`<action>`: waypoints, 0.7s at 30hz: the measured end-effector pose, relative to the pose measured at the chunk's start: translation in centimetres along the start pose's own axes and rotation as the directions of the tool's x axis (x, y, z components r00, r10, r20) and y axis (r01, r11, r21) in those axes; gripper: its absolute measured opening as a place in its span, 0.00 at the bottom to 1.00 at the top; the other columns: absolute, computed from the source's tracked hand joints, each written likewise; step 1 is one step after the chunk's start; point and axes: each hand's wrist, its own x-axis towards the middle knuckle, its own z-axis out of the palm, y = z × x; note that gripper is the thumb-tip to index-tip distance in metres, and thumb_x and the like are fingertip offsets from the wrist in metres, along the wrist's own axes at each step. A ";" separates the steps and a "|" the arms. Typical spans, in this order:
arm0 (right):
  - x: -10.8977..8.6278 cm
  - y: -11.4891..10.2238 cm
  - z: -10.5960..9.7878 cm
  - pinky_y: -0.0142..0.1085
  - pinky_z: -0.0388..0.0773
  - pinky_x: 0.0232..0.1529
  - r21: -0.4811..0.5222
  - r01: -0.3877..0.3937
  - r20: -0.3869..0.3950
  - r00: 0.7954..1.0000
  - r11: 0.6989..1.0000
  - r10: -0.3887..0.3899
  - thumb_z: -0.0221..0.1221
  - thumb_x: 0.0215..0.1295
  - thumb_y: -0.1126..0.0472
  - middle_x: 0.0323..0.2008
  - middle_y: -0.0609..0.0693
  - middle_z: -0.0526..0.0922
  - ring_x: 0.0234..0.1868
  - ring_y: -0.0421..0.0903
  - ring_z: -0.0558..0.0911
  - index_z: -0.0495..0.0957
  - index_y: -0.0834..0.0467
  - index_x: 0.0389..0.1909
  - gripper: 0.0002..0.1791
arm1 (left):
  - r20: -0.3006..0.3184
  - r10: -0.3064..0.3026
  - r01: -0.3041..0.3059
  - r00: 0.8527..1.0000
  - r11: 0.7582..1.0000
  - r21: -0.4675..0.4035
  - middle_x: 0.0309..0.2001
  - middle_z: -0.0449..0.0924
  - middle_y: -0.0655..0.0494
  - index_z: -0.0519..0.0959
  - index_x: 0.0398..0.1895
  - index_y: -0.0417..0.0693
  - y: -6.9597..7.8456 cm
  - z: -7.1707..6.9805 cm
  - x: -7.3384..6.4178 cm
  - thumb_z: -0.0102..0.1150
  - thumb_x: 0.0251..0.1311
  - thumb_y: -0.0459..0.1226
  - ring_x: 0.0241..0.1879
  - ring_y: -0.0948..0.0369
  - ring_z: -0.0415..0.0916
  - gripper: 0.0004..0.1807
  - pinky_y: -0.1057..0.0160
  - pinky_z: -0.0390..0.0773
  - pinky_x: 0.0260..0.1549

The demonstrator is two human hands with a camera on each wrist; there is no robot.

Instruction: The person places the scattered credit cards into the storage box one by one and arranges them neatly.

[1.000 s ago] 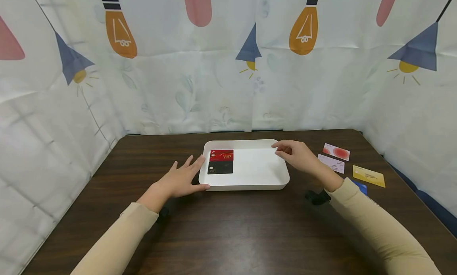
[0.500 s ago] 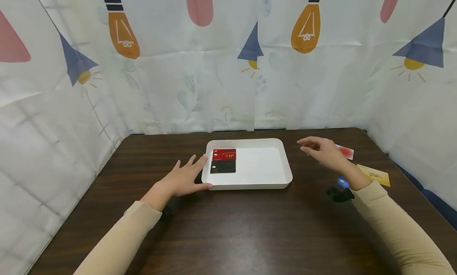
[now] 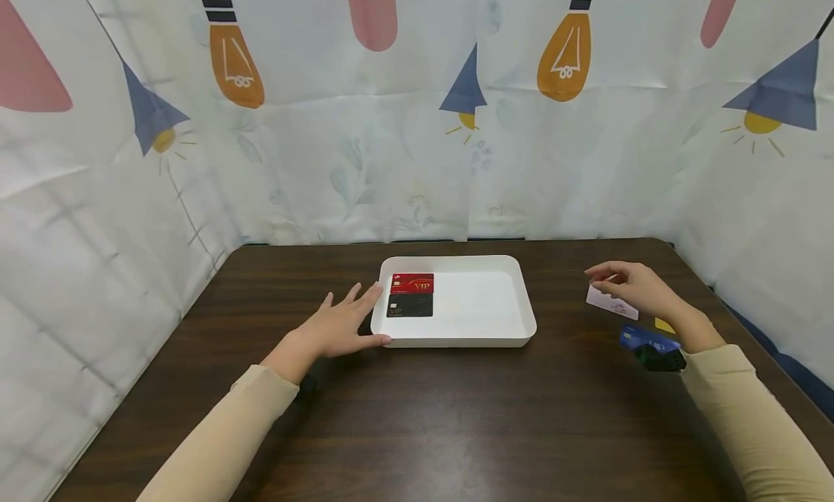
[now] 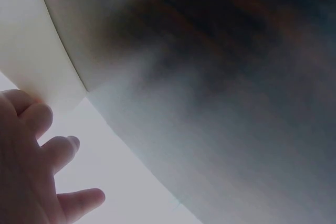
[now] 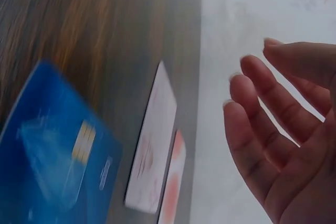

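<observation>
A white tray (image 3: 482, 306) sits mid-table with a red VIP card (image 3: 413, 283) above a black VIP card (image 3: 410, 306) at its left end. My left hand (image 3: 332, 328) rests at the tray's left edge with fingers spread and straight, thumb at the near corner. Over the loose cards on the right hovers my right hand (image 3: 635, 288), its fingers loosely bent with nothing between them in the right wrist view. Beneath it lie a pale purple card (image 3: 611, 303) and, in the right wrist view, a pink-and-white card (image 5: 172, 187). A blue card (image 5: 58, 150) lies nearer the wrist.
A yellow card (image 3: 664, 326) shows partly behind the right forearm. The dark wooden table (image 3: 456, 415) reaches back to a white patterned curtain (image 3: 404, 161) that also hangs along both sides.
My right hand has moved right, from the tray's right end to above the loose cards. The left hand stays at the tray's edge, and both cards in the tray lie as before.
</observation>
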 end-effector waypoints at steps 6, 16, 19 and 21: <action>-0.5 1.9 -0.9 0.38 0.81 0.38 -0.049 -0.067 0.031 0.997 0.997 0.069 0.61 0.75 0.59 0.47 0.62 0.83 0.46 0.59 0.81 0.79 0.69 0.59 0.20 | -0.005 0.002 -0.002 1.000 1.000 0.009 0.80 0.53 0.46 0.47 0.83 0.44 -0.1 0.0 0.2 0.56 0.63 0.69 0.79 0.42 0.44 0.58 0.27 0.42 0.69; -1.3 3.7 -2.5 0.37 0.83 0.36 -0.061 -0.182 0.065 0.980 0.981 0.186 0.63 0.72 0.59 0.42 0.59 0.82 0.38 0.51 0.80 0.76 0.74 0.56 0.22 | -0.005 -0.002 0.002 1.000 1.000 0.005 0.80 0.54 0.45 0.47 0.83 0.44 -0.1 0.0 0.2 0.57 0.63 0.68 0.79 0.41 0.45 0.58 0.26 0.42 0.69; -1.6 4.0 -2.7 0.39 0.82 0.36 -0.081 -0.209 0.085 0.973 0.975 0.216 0.64 0.71 0.58 0.41 0.60 0.81 0.37 0.51 0.79 0.75 0.75 0.55 0.24 | -0.007 -0.001 0.001 1.000 1.000 0.005 0.80 0.54 0.45 0.47 0.83 0.44 -0.1 0.0 0.2 0.57 0.62 0.68 0.79 0.41 0.45 0.58 0.26 0.42 0.69; -1.7 4.3 -2.8 0.40 0.82 0.36 -0.100 -0.222 0.103 0.967 0.970 0.232 0.65 0.70 0.58 0.40 0.60 0.81 0.36 0.51 0.79 0.75 0.75 0.55 0.25 | -0.009 0.001 -0.001 1.000 1.000 0.006 0.80 0.54 0.45 0.47 0.83 0.44 -0.1 0.1 0.2 0.56 0.62 0.68 0.79 0.41 0.45 0.58 0.26 0.42 0.69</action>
